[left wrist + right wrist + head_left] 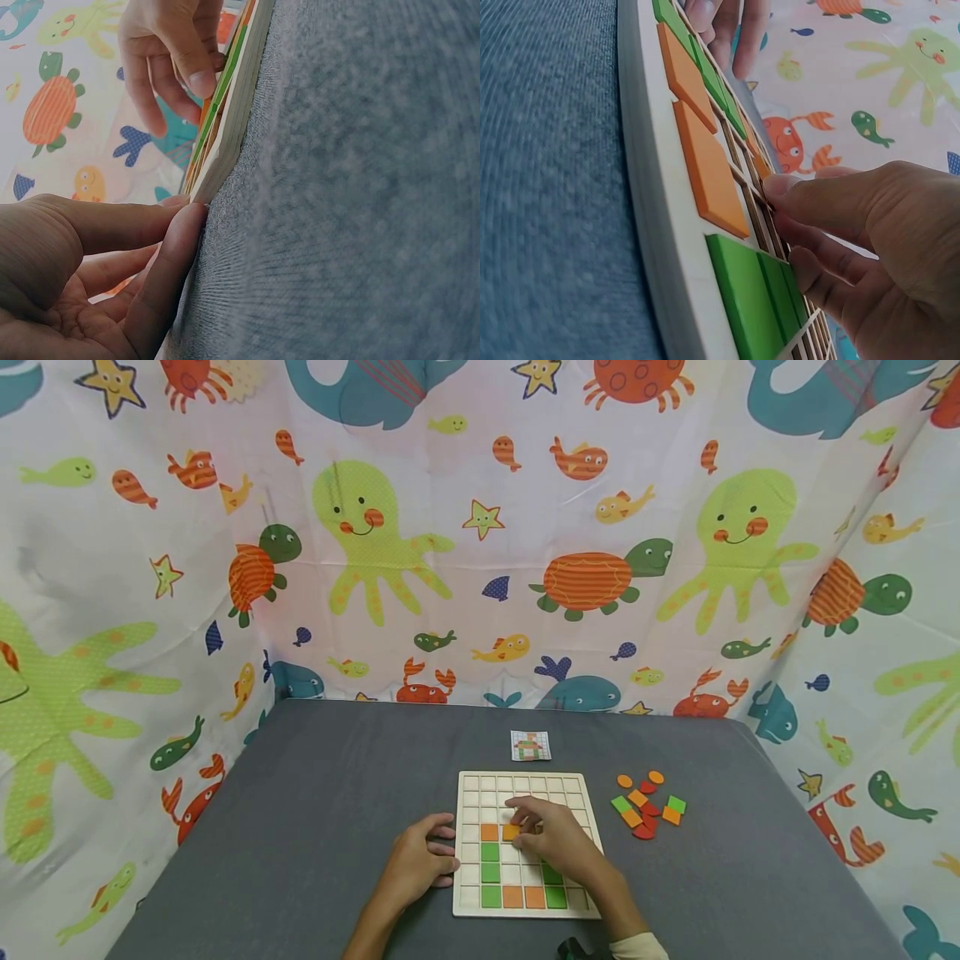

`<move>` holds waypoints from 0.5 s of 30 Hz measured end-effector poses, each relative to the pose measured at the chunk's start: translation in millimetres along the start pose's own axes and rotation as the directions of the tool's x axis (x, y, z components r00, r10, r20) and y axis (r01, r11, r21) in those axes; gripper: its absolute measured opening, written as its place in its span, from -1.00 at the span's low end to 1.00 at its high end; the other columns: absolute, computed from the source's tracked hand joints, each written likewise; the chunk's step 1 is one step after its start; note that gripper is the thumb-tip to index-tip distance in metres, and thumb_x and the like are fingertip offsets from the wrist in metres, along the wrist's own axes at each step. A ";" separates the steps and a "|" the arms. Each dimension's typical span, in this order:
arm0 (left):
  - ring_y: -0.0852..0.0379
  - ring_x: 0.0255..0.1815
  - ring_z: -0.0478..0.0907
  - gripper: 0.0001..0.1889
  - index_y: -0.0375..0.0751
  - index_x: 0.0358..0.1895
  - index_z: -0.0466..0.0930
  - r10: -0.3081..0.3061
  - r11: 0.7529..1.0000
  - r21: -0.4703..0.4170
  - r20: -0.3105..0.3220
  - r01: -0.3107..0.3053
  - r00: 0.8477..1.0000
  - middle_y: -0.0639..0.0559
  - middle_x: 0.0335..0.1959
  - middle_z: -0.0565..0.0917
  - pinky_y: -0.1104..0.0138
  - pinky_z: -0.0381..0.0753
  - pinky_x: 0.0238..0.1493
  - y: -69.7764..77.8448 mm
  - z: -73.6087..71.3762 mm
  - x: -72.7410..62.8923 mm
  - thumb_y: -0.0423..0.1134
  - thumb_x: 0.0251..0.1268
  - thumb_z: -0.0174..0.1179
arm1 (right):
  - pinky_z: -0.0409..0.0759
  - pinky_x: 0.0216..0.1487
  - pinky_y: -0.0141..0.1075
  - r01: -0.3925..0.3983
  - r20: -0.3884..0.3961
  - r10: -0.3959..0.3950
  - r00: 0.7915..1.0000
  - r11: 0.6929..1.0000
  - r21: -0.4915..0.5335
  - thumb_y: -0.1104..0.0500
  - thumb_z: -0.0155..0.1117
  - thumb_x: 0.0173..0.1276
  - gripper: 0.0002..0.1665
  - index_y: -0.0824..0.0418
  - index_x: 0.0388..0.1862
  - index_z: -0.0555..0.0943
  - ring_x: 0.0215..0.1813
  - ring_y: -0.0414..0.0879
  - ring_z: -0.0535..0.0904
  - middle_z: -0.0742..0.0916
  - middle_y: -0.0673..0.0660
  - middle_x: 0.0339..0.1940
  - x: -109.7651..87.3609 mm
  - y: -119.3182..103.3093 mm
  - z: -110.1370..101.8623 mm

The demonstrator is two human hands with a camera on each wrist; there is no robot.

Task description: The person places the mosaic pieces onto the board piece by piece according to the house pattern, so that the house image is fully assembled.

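A pale wooden grid board (468, 896) lies on the grey cloth, with square green tiles (490, 853) and orange tiles (512, 897) set in some of its cells. At its left edge is my left hand (417, 862); thumb and finger come together on the rim in the left wrist view. My right hand (553, 837) reaches over the board, pinching an orange square tile (511, 832) at a cell in the row of another orange tile (489, 832). That hand and forearm hide part of the board's right side.
Right of the board lies a loose pile of tiles: green squares (677, 804), orange squares (632, 818), orange discs (624, 782) and red pieces (643, 832). Behind the board is a small card (530, 746) with a coloured tile pattern. A sea-animal curtain (465, 585) encloses the table.
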State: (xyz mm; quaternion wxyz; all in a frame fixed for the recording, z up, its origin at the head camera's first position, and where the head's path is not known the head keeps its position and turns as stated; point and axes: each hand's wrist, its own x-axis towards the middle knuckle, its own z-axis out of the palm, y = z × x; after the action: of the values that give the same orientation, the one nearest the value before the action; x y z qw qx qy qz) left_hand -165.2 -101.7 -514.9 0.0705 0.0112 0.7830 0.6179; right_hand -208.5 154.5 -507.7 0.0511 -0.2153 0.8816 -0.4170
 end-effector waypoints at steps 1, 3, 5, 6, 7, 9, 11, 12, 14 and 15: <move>0.04 -0.15 0.73 -0.27 -0.39 0.40 0.52 0.001 1.000 0.001 0.000 -0.001 1.000 -0.24 0.09 0.68 0.17 0.83 -0.45 0.0 -0.1 -0.1 -0.66 0.04 0.44 | 0.71 -0.07 -0.28 0.000 0.002 0.000 1.000 1.000 -0.001 0.37 0.52 0.32 -0.41 0.23 0.34 0.63 -0.09 -0.10 0.71 0.77 0.06 -0.08 0.1 -0.5 0.1; 0.04 -0.14 0.73 -0.27 -0.39 0.40 0.52 0.000 1.000 0.003 0.000 0.000 1.000 -0.24 0.09 0.68 0.17 0.83 -0.45 0.1 -0.2 -0.2 -0.66 0.04 0.44 | 0.72 -0.07 -0.28 0.001 0.003 -0.001 1.000 1.000 -0.005 0.37 0.52 0.32 -0.41 0.24 0.33 0.63 -0.08 -0.09 0.71 0.77 0.07 -0.08 0.3 -1.5 0.3; 0.04 -0.14 0.73 -0.27 -0.39 0.40 0.52 -0.003 1.000 0.003 0.001 0.003 1.000 -0.24 0.09 0.68 0.17 0.83 -0.45 0.1 -0.3 -0.3 -0.65 0.05 0.45 | 0.72 -0.06 -0.28 0.001 0.005 -0.001 1.000 1.000 -0.006 0.38 0.51 0.33 -0.42 0.24 0.33 0.63 -0.08 -0.09 0.71 0.77 0.07 -0.08 0.2 -2.4 0.3; 0.04 -0.14 0.73 -0.26 -0.38 0.40 0.52 -0.005 1.000 0.004 0.001 0.005 1.000 -0.24 0.10 0.68 0.17 0.83 -0.45 0.2 -0.3 -0.3 -0.65 0.05 0.45 | 0.72 -0.06 -0.27 0.002 0.004 -0.002 1.000 1.000 -0.006 0.38 0.51 0.33 -0.42 0.25 0.33 0.63 -0.08 -0.08 0.71 0.77 0.07 -0.08 0.2 -2.7 0.4; 0.04 -0.14 0.73 -0.26 -0.38 0.40 0.52 -0.007 1.000 0.004 0.001 0.007 1.000 -0.24 0.10 0.68 0.17 0.83 -0.45 0.2 -0.4 -0.4 -0.65 0.05 0.45 | 0.72 -0.06 -0.27 0.001 0.004 -0.001 1.000 1.000 -0.005 0.38 0.51 0.33 -0.42 0.25 0.33 0.63 -0.08 -0.09 0.70 0.77 0.07 -0.08 0.1 -2.8 0.4; 0.03 -0.14 0.73 -0.26 -0.38 0.40 0.52 -0.011 1.000 0.003 0.000 0.011 1.000 -0.24 0.10 0.68 0.17 0.83 -0.45 0.1 -0.4 -0.5 -0.65 0.04 0.45 | 0.73 -0.06 -0.26 0.001 0.002 -0.001 1.000 1.000 -0.005 0.38 0.51 0.33 -0.42 0.25 0.33 0.63 -0.08 -0.08 0.70 0.77 0.08 -0.08 0.2 -2.8 0.6; 0.03 -0.14 0.73 -0.26 -0.38 0.40 0.52 -0.011 1.000 0.004 -0.001 0.011 1.000 -0.24 0.09 0.68 0.17 0.83 -0.45 0.1 -0.4 -0.3 -0.65 0.04 0.45 | 0.73 -0.06 -0.26 0.002 -0.002 -0.002 1.000 1.000 -0.002 0.38 0.52 0.32 -0.42 0.25 0.32 0.63 -0.08 -0.08 0.70 0.77 0.09 -0.08 0.2 -2.6 0.8; 0.03 -0.14 0.73 -0.26 -0.38 0.40 0.52 -0.009 1.000 0.004 -0.001 0.009 1.000 -0.24 0.09 0.68 0.17 0.83 -0.45 0.1 -0.3 -0.2 -0.65 0.05 0.45 | 0.73 -0.06 -0.26 0.002 -0.004 -0.002 1.000 1.000 0.002 0.38 0.52 0.32 -0.42 0.25 0.32 0.63 -0.08 -0.08 0.70 0.77 0.09 -0.08 0.2 -2.6 1.0; 0.03 -0.15 0.73 -0.26 -0.38 0.40 0.52 -0.006 1.000 0.005 -0.002 0.006 1.000 -0.24 0.09 0.68 0.17 0.83 -0.45 0.0 -0.2 0.0 -0.65 0.04 0.45 | 0.74 -0.06 -0.26 0.005 -0.006 -0.005 1.000 1.000 0.006 0.38 0.53 0.31 -0.42 0.25 0.32 0.64 -0.09 -0.08 0.70 0.77 0.09 -0.08 0.2 -2.2 1.3; 0.02 -0.15 0.73 -0.27 -0.39 0.40 0.52 -0.003 1.000 0.005 -0.002 0.003 1.000 -0.24 0.09 0.68 0.17 0.83 -0.45 -0.1 -0.1 0.1 -0.65 0.04 0.44 | 0.74 -0.06 -0.26 0.006 -0.007 -0.006 1.000 1.000 0.010 0.38 0.53 0.31 -0.42 0.25 0.32 0.64 -0.09 -0.08 0.70 0.77 0.09 -0.08 0.3 -2.1 1.3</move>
State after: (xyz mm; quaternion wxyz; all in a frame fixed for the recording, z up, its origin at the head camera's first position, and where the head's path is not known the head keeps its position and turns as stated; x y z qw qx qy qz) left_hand -165.3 -101.9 -515.0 0.0708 0.0094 0.7845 0.6159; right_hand -207.6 152.3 -506.9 0.0479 -0.2161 0.8791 -0.4221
